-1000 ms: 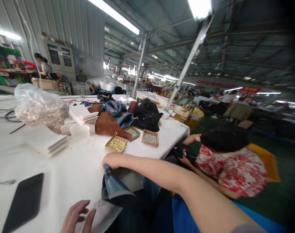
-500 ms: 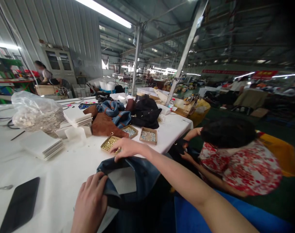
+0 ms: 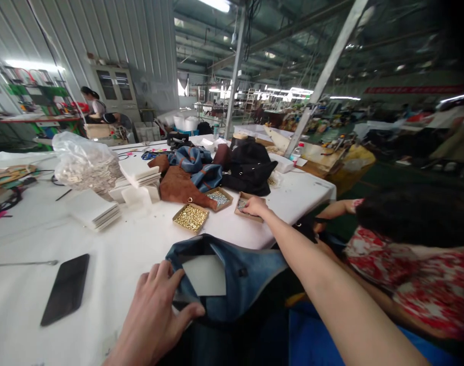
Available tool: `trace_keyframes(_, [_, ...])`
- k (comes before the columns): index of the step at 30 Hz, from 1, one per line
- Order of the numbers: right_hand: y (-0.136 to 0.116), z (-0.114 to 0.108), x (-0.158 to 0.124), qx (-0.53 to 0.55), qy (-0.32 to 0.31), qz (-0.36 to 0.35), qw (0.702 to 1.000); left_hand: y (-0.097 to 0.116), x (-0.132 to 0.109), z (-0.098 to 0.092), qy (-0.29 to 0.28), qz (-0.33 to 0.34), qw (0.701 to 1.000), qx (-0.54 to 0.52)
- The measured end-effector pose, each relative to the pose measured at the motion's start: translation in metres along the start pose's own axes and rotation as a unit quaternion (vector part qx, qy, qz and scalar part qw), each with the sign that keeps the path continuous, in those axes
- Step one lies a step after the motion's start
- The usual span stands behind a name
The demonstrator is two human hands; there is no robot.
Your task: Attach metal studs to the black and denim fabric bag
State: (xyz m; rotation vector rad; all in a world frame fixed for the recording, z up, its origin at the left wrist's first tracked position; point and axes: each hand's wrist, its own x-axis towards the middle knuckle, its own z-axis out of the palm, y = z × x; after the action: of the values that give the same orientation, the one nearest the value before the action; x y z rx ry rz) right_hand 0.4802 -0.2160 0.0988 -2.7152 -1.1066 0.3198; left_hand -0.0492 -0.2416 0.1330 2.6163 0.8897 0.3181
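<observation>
A blue leather-like bag (image 3: 250,272) lies at the table's front edge with its mouth towards me. Inside it shows a pale stiff sheet (image 3: 207,274). My left hand (image 3: 159,300) grips the bag's near left rim, thumb low and fingers along the edge. My right hand (image 3: 255,206) reaches over the bag into a small cardboard box (image 3: 250,217) of tiny silvery pieces. Its fingertips are together in the box; anything between them is too small to make out. Left of it stand a box of gold-coloured studs (image 3: 191,218) and another of silvery pieces (image 3: 219,198).
A brown suede piece (image 3: 182,188), blue bags (image 3: 205,170) and a black bag (image 3: 252,168) are heaped behind the boxes. White sheet stacks (image 3: 94,209), a plastic sack (image 3: 85,165) and a phone (image 3: 66,290) are on the left. A co-worker (image 3: 410,259) sits close on my right.
My right hand has moved right, from the gold-coloured studs into the box of silvery pieces. My left thumb has spread from the fingers at the bag's rim. The view has turned left.
</observation>
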Motion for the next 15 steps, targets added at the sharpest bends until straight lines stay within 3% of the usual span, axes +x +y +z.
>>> trace_keyframes(5, [0.004, 0.014, 0.019, 0.009, -0.017, -0.020, 1.000, 0.016, 0.010, 0.004, 0.051, -0.017, 0.998, 0.020])
trace_keyframes(9, [0.006, 0.014, 0.022, 0.005, 0.012, -0.030, 0.999, 0.004, 0.009, 0.018, 0.096, -0.048, 0.993, 0.042])
trace_keyframes(15, [0.000, 0.008, 0.012, 0.013, 0.034, -0.013, 0.999, -0.020, 0.002, 0.028, 0.099, -0.133, 0.978, -0.127])
